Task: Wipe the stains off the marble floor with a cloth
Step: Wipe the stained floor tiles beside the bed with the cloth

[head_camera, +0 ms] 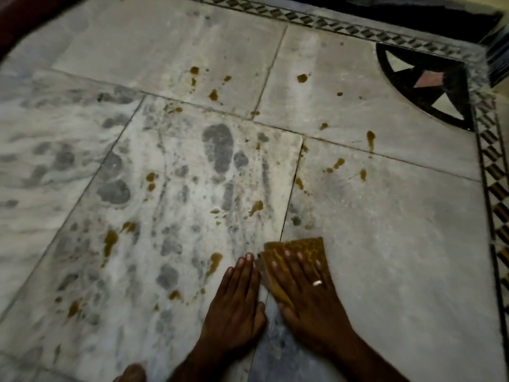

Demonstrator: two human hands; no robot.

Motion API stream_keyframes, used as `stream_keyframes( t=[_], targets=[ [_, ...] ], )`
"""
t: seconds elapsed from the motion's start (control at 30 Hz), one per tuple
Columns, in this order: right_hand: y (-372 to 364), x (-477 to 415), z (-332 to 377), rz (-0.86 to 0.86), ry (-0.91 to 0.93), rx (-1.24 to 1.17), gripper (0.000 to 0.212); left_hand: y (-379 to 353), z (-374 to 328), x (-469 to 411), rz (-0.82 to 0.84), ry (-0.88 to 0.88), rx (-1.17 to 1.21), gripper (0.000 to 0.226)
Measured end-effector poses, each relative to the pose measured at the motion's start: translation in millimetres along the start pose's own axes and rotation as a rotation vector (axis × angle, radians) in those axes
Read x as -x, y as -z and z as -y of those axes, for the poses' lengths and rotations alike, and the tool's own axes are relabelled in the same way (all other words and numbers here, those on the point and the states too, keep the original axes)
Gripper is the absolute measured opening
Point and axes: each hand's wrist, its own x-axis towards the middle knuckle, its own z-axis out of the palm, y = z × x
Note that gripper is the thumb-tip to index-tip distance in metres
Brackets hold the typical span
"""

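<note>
I've got both hands down on the floor [385, 257] at its near edge, side by side. The right hand [311, 296] lies flat on the cloth [296, 248], palm down, fingers [287, 261] straight and slightly fanned, not curled round anything, just pressing the brown patterned cloth onto the marble; there's a ring [317, 283] on one finger. The cloth peeks out beyond the fingertips and along the thumb side, and it sits right over a joint between two slabs. The left hand [235, 301] is flat too, fingers together and stretched out, palm on bare marble, holding nothing; its edge lies just beside the cloth, and I can't tell whether it touches. Brown stains [110, 239] are scattered all over: one streak just beyond the left fingertips, several off toward the left edge, more spread across the middle slabs and on toward the far right corner. In that corner I see a dark quarter-circle inlay [429, 89], and a diamond-pattern border [493, 172] runs along the far and right edges. Grey veining marks the left slabs. Something rounded, blurred, shows at the very near edge, left of the arms; I can't say what it is.
</note>
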Motion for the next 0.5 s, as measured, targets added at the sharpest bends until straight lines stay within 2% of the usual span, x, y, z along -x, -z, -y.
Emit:
stream_keyframes(
  t=[0.1,0.17,0.23,0.3,0.4,0.5],
  targets=[
    [-0.3,4.4,-33.1,-0.010,-0.148,-0.012,0.074,2.0,-1.1,1.3,0.020,-0.008,0.002,0.072],
    [3.1,-23.0,-47.6,-0.023,-0.286,-0.031,0.067,1.8,-1.8,2.8,0.010,-0.011,0.001,0.073],
    [5.4,-57.2,-40.0,-0.013,-0.328,-0.046,0.071,2.6,-1.1,1.8,-0.005,-0.014,-0.006,0.072],
    [5.0,-73.2,-18.3,-0.006,-0.267,-0.035,0.076,1.0,-0.9,-0.1,-0.019,-0.012,-0.022,0.071],
    [2.9,-42.3,5.9,0.019,-0.101,-0.012,0.076,-0.4,-1.1,1.1,-0.021,-0.029,-0.008,0.068],
    [5.5,-6.7,-4.3,0.006,-0.122,-0.026,0.074,0.9,0.9,-1.2,0.005,-0.010,0.002,0.071]
  ],
)
